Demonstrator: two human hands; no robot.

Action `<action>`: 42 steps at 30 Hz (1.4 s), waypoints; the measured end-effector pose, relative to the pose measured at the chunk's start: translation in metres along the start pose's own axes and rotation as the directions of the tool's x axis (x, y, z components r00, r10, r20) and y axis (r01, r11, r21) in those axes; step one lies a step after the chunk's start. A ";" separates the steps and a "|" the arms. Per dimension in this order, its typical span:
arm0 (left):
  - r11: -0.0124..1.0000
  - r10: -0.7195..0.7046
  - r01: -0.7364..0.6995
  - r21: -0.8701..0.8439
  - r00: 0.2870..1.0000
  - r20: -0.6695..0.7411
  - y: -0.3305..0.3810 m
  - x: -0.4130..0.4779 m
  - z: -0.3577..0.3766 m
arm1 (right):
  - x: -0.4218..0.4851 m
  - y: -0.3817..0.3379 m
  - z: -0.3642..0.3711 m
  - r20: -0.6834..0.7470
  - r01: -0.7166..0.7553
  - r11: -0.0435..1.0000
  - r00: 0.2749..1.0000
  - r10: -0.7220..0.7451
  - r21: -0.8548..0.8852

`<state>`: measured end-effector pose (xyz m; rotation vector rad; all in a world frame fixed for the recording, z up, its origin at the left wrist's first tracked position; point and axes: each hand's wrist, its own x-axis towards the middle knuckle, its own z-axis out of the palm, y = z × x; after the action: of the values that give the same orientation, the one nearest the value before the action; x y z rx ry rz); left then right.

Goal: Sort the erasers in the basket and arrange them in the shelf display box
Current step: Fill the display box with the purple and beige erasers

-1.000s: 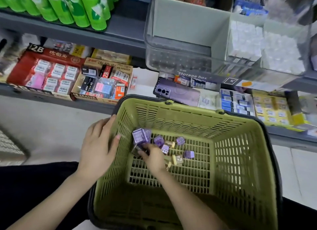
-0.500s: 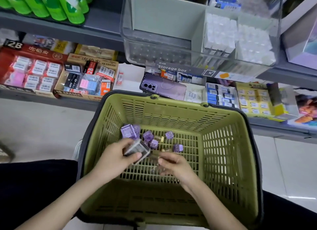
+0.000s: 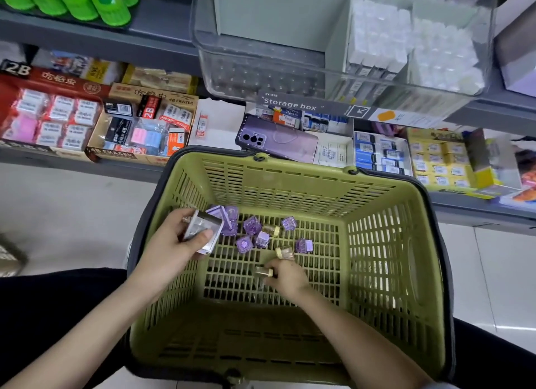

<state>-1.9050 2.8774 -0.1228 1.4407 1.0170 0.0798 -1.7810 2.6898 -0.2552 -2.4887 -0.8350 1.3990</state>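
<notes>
Forearms (image 3: 95, 327) bare; legs in black, probably trousers (image 3: 52, 298).

Grey shelf (image 3: 121, 169) bears eraser boxes (image 3: 142, 127); purple phone (image 3: 278, 142) among them.

One green basket (image 3: 391, 243) holds about seven purple erasers (image 3: 252, 224). Among them are three gold-capped erasers (image 3: 285, 252) and one clear packet (image 3: 201, 229).

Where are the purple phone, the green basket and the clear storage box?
purple phone (image 3: 284, 142), head view, middle of its back.
green basket (image 3: 290, 185), head view, inside of its far wall.
clear storage box (image 3: 261, 75), head view, left part of its front wall.
</notes>
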 end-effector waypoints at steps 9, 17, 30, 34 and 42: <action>0.997 0.066 -0.065 0.032 0.997 -0.036 0.006 -0.001 -0.004 | -0.007 0.027 -0.018 -0.013 -0.087 0.995 0.996 0.087 -0.045; 0.970 0.197 -0.219 -0.102 0.961 -0.195 0.029 -0.003 -0.027 | 0.013 0.013 -0.026 -0.381 -0.042 0.985 0.924 -0.026 -0.167; 0.935 0.136 -0.212 -0.285 0.955 -0.265 0.033 0.005 -0.036 | 0.073 -0.111 -0.024 -0.294 0.243 0.963 0.935 -0.201 0.116; 0.935 0.141 -0.206 -0.290 0.963 -0.232 0.033 0.004 -0.038 | 0.080 -0.117 -0.016 -0.326 0.247 0.968 0.919 -0.222 0.038; 0.938 0.101 -0.187 -0.293 0.953 -0.285 0.041 -0.003 -0.044 | 0.048 -0.116 -0.030 -0.234 0.213 0.831 0.967 -0.102 0.514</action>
<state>-1.9124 2.9172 -0.0786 1.2252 1.0572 0.5359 -1.7821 2.8160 -0.2274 -2.0276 -0.5016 1.1110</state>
